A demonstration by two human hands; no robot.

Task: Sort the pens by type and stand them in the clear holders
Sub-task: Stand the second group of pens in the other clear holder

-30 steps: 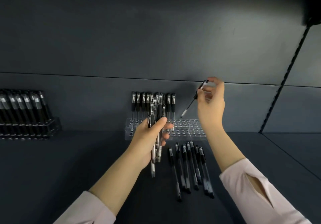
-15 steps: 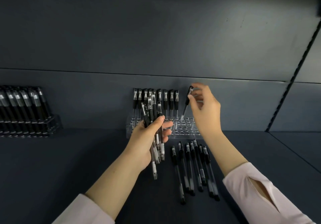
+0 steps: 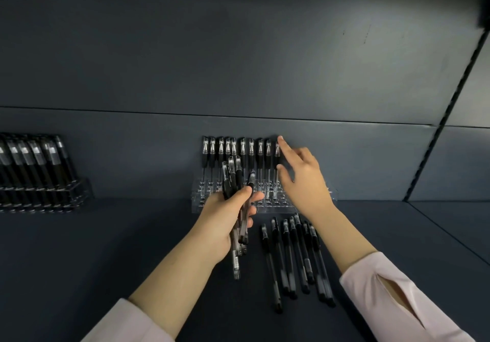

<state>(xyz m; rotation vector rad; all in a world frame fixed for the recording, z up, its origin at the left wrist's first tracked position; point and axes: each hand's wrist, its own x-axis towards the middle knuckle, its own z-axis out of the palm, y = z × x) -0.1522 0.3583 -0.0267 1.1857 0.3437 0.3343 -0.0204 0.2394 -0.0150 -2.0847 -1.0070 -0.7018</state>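
Head view: a bundle of pens point(image 3: 236, 209) is clamped in the left hand point(image 3: 225, 218) at centre frame, long axes upright. The right hand point(image 3: 302, 180), fingers spread and empty, is nearer the clear holder point(image 3: 313, 203), touching its rightmost standing pen point(image 3: 276, 161). Loose pens point(image 3: 294, 256) lie below; a filled holder point(image 3: 79, 195) sits left.

Clear, glossy acrylic pen holder point(image 3: 313, 203) pierced with round holes, catching highlights. Black plastic pens standing in a row point(image 3: 240, 153), with matt rubbery grips and shiny silvery tips. Loose black pens with see-through plastic barrels point(image 3: 294, 256), slightly glossy. Dark blue-grey matt shelf surface point(image 3: 106, 249), smooth. Matching matt back panel point(image 3: 238, 63), faintly scuffed. Pale pink soft cloth sleeve point(image 3: 392, 296).
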